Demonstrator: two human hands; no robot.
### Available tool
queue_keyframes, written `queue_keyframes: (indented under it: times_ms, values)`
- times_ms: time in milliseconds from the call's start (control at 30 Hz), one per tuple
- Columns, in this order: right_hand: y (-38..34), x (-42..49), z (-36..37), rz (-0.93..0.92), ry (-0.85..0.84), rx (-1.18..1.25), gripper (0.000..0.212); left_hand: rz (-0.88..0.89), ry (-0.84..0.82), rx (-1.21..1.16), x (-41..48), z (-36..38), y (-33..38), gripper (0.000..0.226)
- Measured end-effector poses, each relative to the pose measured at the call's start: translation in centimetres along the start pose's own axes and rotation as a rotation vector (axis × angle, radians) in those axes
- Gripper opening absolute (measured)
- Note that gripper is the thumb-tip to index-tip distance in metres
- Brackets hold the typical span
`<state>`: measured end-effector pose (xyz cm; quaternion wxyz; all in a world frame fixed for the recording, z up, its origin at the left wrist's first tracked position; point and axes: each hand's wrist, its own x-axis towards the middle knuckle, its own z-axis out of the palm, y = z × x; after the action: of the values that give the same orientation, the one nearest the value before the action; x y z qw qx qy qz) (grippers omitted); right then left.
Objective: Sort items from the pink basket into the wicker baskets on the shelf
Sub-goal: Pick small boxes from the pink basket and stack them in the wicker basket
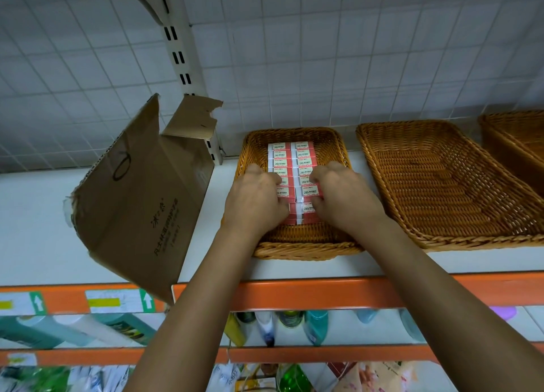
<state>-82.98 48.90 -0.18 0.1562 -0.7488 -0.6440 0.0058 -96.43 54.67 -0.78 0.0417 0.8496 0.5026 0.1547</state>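
A wicker basket [297,248] stands on the white shelf and holds two rows of small red and white boxes [290,159] marked 2B. My left hand [253,200] rests on the left row with its fingers curled over the near boxes. My right hand [343,197] lies on the right row, its fingers bent onto the near boxes. Both hands cover the front boxes, so the grip under the fingers is hidden. The pink basket is out of view.
A second wicker basket [441,185] stands to the right, and part of a third [518,138] shows at the far right. A torn cardboard box [141,203] leans at the left. The orange shelf edge [294,294] runs below, over shelves of bottles.
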Motion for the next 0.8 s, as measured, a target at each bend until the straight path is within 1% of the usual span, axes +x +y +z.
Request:
queue_keyframes:
  times_ms: [100,200,433,633,800]
  values:
    - [-0.04,-0.02,-0.01,0.002,-0.002,-0.006,0.051,0.009,0.014,0.007,-0.04,0.11,0.02,0.056]
    - [-0.09,-0.06,-0.07,-0.002,-0.002,-0.007,0.051,0.014,0.022,0.006,-0.10,0.20,0.02,0.053]
    - [-0.16,-0.09,-0.22,-0.001,-0.020,-0.008,0.051,0.028,0.038,-0.015,-0.11,0.04,-0.17,0.031]
    - [-0.09,0.08,-0.10,0.003,-0.016,-0.009,0.043,0.029,0.033,-0.028,-0.07,-0.06,-0.30,0.025]
    - [0.04,0.10,0.03,-0.003,0.010,-0.014,0.034,0.032,0.042,-0.026,-0.06,-0.14,-0.29,0.024]
